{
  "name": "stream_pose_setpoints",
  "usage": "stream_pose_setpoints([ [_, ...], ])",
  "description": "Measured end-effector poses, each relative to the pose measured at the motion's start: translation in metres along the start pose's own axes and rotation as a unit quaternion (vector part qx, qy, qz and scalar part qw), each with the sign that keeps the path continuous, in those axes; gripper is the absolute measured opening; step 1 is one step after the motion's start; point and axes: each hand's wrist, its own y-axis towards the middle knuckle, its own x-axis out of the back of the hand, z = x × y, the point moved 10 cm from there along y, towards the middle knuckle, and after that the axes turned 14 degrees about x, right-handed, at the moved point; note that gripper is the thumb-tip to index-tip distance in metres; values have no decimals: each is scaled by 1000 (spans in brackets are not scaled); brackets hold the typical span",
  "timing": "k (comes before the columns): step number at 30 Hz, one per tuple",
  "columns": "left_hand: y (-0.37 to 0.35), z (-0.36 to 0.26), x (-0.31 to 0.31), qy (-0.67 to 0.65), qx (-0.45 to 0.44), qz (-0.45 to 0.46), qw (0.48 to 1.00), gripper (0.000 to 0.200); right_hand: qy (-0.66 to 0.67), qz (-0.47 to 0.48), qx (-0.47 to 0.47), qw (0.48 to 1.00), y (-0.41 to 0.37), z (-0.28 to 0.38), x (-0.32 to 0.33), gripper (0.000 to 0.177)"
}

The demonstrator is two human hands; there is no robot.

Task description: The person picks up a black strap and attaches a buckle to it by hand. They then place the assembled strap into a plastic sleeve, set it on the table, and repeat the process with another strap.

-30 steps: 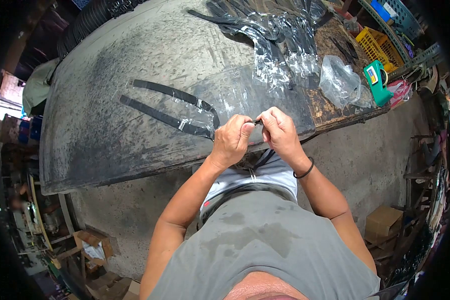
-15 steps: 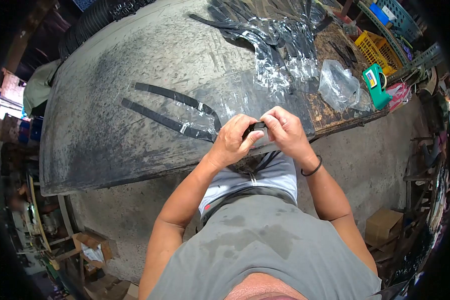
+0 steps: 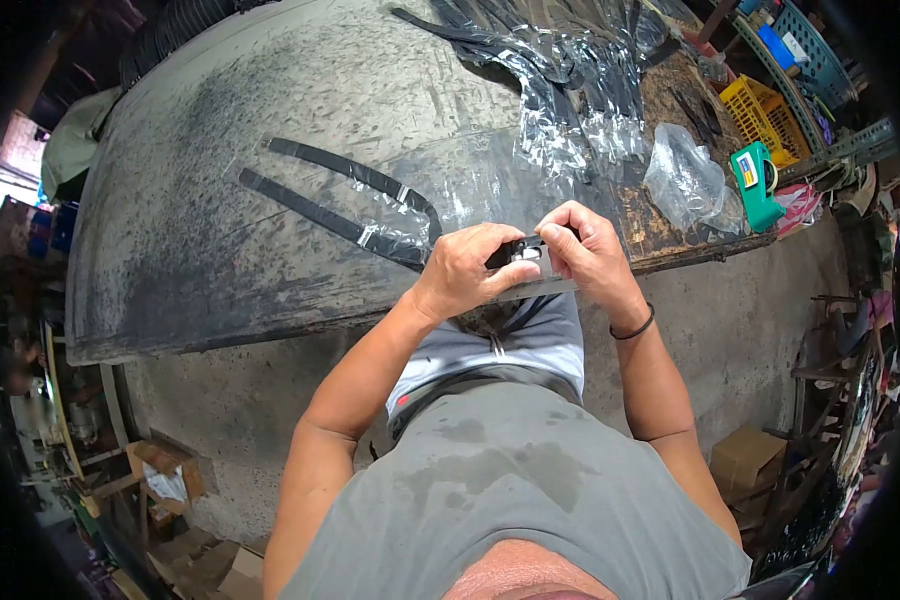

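Above the table's near edge, my left hand (image 3: 473, 266) is closed around a black strap-like strip (image 3: 508, 252). The fingers of my right hand (image 3: 588, 258) pinch near the right end of the strip, where a small pale, shiny bit shows between the hands. From behind my left hand, two black lengths (image 3: 315, 217) run out over the table to the left. Clear plastic film (image 3: 400, 222) wraps or clings to them partway along. How these lengths join the part in my hands is hidden by my left hand.
A pile of black strips with shiny film (image 3: 570, 90) lies at the table's (image 3: 200, 230) far right. Nearby are a crumpled clear plastic bag (image 3: 682, 180), a green tape dispenser (image 3: 758, 188) and a yellow crate (image 3: 763, 118). Cardboard boxes (image 3: 748, 458) stand on the floor.
My right hand has shifted slightly right and away from my left hand, widening the gap. More of the pale, shiny bit now shows there. The camera view has moved a little.
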Motion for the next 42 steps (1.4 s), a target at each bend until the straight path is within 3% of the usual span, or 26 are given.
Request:
stream_pose_setpoints([
  [3,-1,-9,7,33,-51,-45,997,34,5,5,11,1000,2,3,0,15],
  [10,1,-16,9,51,-79,-9,996,31,23,100,13,995,9,9,-5,17],
  [16,0,-10,20,2,-74,-65,995,26,111,-77,19,991,-13,-13,-16,19],
  [17,0,-7,20,0,-56,-62,997,26,197,-118,6,973,-20,-25,-22,20],
  [20,-3,1,14,9,-45,-54,998,25,184,-146,11,972,-28,-26,-24,20],
  [22,-7,4,11,21,-53,-51,997,25,139,-136,-6,981,-26,-23,-16,18],
  [25,-6,5,5,44,-48,-35,997,26,-31,-5,-22,999,-11,-11,-9,17],
  [28,-7,-7,5,35,-73,-31,996,26,-43,80,-22,996,-1,7,-10,15],
  [31,0,-10,15,45,-58,-66,995,26,-65,-69,43,995,-10,15,-10,14],
  [34,3,-11,22,29,-42,-67,996,25,44,-202,94,974,-32,8,-20,13],
  [36,5,-10,20,30,-35,-38,998,27,20,-192,81,978,-24,10,-9,13],
  [39,9,-15,18,27,-42,-28,998,27,21,-71,12,997,-9,5,-11,14],
  [42,9,-15,16,42,-47,-4,998,26,-18,-35,18,999,-8,10,-9,14],
])
